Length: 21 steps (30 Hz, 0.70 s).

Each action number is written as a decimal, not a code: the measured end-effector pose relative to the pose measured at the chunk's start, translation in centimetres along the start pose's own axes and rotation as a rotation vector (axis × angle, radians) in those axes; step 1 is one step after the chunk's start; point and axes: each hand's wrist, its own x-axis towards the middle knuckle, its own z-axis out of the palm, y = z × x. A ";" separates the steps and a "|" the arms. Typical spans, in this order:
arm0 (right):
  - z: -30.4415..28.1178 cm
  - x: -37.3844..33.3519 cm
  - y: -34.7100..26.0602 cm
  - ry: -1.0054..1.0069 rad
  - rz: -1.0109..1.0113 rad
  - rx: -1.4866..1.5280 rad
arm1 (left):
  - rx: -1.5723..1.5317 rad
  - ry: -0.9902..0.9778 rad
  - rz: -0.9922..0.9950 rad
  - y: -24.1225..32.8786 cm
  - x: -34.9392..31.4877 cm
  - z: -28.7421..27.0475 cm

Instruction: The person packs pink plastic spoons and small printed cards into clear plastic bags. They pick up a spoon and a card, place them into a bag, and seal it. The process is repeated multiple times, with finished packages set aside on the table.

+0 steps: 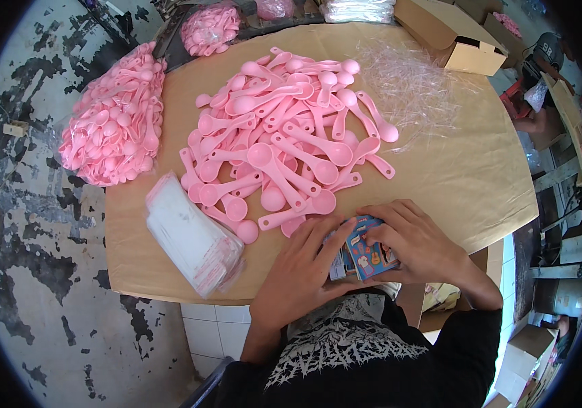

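At the near edge of the table, both my hands grip a small stack of printed cards (364,257) with blue, colourful faces. My left hand (294,268) wraps its left side, with thumb and fingers around the edge. From the right, my right hand (421,243) closes over the top and far side of the stack. Just beyond my fingers lies a large loose heap of pink measuring spoons (318,144). Left of my left hand is a stack of clear plastic bags (189,234), lying flat with a pinkish printed edge.
Brown paper covers the table (461,197). A big clear bag of pink spoons (115,119) sits at the left edge; a smaller one (210,30) is behind. Clear plastic strips (406,95) and a cardboard box (450,34) lie at the far right. Another person (542,64) is beyond.
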 end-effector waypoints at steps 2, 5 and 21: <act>0.3 0.6 -0.2 -0.002 -0.015 -0.006 | -0.022 -0.025 -0.018 -0.8 -0.5 0.4; 0.6 1.0 -0.7 -0.027 -0.026 0.003 | -0.188 0.001 -0.074 -1.4 -1.1 0.4; -0.4 0.1 1.0 -0.065 -0.016 0.007 | -0.112 0.135 -0.018 -2.4 -3.1 -0.7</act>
